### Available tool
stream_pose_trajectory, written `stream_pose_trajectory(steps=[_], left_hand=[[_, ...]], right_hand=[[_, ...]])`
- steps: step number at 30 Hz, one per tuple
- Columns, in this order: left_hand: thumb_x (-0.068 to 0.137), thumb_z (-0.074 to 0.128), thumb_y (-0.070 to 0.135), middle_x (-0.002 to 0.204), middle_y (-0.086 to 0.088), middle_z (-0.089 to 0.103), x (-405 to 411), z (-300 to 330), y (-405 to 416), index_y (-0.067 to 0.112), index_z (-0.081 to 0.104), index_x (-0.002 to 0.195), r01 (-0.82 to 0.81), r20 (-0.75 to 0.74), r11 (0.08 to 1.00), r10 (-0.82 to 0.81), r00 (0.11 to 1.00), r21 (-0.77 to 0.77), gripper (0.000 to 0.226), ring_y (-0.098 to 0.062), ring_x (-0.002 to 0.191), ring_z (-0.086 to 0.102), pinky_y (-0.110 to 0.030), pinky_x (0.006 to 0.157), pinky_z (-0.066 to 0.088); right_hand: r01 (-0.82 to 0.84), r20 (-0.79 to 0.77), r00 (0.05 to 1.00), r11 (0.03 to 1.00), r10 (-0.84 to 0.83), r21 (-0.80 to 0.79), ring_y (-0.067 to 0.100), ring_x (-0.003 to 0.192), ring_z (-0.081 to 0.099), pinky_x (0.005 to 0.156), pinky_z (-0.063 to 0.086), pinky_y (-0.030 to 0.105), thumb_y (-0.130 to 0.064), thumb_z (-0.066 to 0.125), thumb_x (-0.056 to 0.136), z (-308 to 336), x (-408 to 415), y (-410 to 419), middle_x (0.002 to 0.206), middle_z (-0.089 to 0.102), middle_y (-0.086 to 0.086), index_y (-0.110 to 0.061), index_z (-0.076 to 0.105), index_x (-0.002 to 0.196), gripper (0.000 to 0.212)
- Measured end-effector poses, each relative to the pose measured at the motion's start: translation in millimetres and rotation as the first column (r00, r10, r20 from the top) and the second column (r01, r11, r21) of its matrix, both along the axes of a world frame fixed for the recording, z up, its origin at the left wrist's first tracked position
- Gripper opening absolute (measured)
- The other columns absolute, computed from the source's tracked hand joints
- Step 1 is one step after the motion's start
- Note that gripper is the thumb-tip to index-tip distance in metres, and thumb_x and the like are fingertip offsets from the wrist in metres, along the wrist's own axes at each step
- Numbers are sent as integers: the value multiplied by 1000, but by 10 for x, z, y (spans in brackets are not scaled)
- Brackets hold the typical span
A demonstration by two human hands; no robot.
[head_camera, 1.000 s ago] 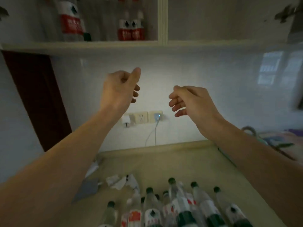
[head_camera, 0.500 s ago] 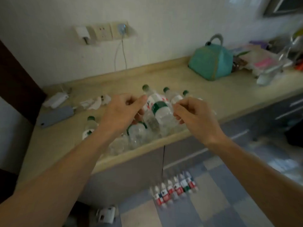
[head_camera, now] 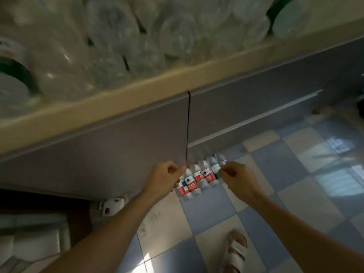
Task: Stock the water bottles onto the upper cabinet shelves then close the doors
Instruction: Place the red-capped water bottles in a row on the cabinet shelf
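Note:
A short row of water bottles (head_camera: 199,178) with red and green labels stands on the tiled floor at the foot of the lower cabinet (head_camera: 98,154). My left hand (head_camera: 167,174) hangs over the row's left end and my right hand (head_camera: 236,176) over its right end. Both have curled fingers and I see no bottle inside either grip. More clear bottles (head_camera: 118,46) crowd the countertop (head_camera: 137,89), blurred and very close at the top of the view. The upper cabinet is out of sight.
The grey lower cabinet doors are closed, with a long handle rail (head_camera: 256,119) on the right one. A small white object (head_camera: 112,205) lies on the floor to the left. My sandalled foot (head_camera: 235,251) stands on the blue and white tiles.
My view has swung from the upper shelf down past the countertop to the floor. Both hands have dropped from the counter bottles toward the row of bottles on the floor.

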State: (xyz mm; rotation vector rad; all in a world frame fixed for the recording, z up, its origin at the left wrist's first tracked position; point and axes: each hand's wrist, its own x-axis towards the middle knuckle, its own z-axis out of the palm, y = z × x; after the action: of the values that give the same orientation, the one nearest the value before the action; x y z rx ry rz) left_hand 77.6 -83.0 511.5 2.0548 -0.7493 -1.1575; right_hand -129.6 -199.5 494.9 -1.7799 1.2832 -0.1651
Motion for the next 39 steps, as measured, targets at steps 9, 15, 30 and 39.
stream_pose_trajectory(steps=[9,15,30,39], left_hand=[[94,63,46,79,-13,70,159,-3035,-297,10,61,80,-98,100,968,76,992,230,38,-28,67,66,-42,69,58],[94,65,42,114,-12,60,145,-4480,-346,10,49,127,-131,40,930,125,991,342,49,-27,96,64,-36,67,59],[78,85,33,130,-4,64,-48,-5607,-307,24,36,143,-190,-42,965,201,979,181,82,-25,110,65,-43,93,56],[85,77,39,113,-3,69,39,-5556,4,25,48,127,50,-147,925,7,989,377,53,-22,91,71,-41,70,63]], right_hand=[[-171,-134,975,983,178,61,3,52,47,47,34,13,-17,60,95,-2805,288,-394,59,55,-6,-20,57,69,26],[-274,-171,941,955,291,114,24,78,67,71,56,39,-18,58,96,-4237,574,-428,85,71,6,-10,67,89,14],[-281,-224,943,949,245,-142,24,135,40,113,33,34,-10,64,92,-5397,618,60,147,46,2,-15,47,144,55],[-222,-153,964,975,219,2,24,119,55,99,52,44,-19,64,93,-5305,553,149,133,52,3,-19,52,138,47]])
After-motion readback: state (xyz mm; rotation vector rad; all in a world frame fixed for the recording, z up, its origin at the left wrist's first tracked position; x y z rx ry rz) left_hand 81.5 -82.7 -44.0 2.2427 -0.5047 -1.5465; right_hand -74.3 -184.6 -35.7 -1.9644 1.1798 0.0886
